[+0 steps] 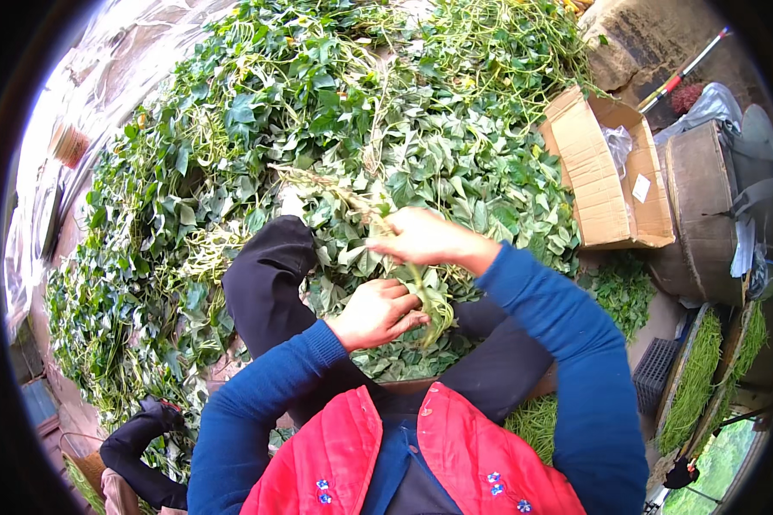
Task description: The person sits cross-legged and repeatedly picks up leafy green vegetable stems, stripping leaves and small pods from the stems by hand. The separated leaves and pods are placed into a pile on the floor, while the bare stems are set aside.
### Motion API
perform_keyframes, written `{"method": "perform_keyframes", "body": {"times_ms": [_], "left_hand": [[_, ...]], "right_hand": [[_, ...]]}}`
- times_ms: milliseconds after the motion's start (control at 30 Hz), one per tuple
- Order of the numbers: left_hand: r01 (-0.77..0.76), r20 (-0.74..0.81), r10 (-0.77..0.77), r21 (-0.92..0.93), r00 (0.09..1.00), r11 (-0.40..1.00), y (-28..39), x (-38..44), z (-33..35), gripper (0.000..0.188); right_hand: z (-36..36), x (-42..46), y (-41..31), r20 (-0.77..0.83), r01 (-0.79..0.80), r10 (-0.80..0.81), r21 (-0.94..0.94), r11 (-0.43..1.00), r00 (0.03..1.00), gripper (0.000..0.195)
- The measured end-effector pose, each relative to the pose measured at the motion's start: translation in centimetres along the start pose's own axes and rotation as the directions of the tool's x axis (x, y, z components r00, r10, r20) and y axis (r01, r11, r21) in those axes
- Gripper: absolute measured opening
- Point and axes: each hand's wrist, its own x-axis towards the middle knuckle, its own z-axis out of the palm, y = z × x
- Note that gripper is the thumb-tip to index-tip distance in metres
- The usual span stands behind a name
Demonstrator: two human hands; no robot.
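Observation:
A long leafy vine (351, 196), brownish and dry towards its far end, runs through my right hand (428, 237), whose fingers are closed around it. Its lower stem (417, 278) slants down past my left hand (381, 315). My left hand, nearer my body, has thumb and fingers curled on a bundle of pale green stems (446, 315). Motion blurs the stem ends below that hand. Loose cut leaves (406, 364) lie beneath both hands, between my legs. A large heap of green vines (309, 84) spreads in front of me and to my left.
To my right stand an open cardboard box (596, 187) and a brown drum-like container (699, 212). Behind them are a dark plastic crate (657, 373) and long trays of thin green stems (692, 386). Another person's dark sleeve (145, 444) shows at lower left.

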Motion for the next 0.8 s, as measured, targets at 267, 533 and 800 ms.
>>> {"method": "perform_keyframes", "body": {"times_ms": [267,533,800], "left_hand": [[0.023,0.265,-0.086,0.23,0.96,0.973,-7.1,3.1,-2.5,0.024],[0.235,0.095,-0.296,0.401,0.951,0.885,-13.9,9.5,-4.7,0.026],[0.178,0.288,-0.288,0.352,0.913,0.919,-15.1,11.2,-3.9,0.024]], "right_hand": [[-31.8,3.4,5.2,-0.646,-0.611,0.04,-0.698,0.372,0.762,0.033],[-39.4,4.1,15.1,-0.784,-0.356,-0.606,-0.61,0.708,0.137,0.051],[-5.2,8.0,25.8,-0.558,-0.618,0.413,-0.244,0.747,0.72,0.048]]}}
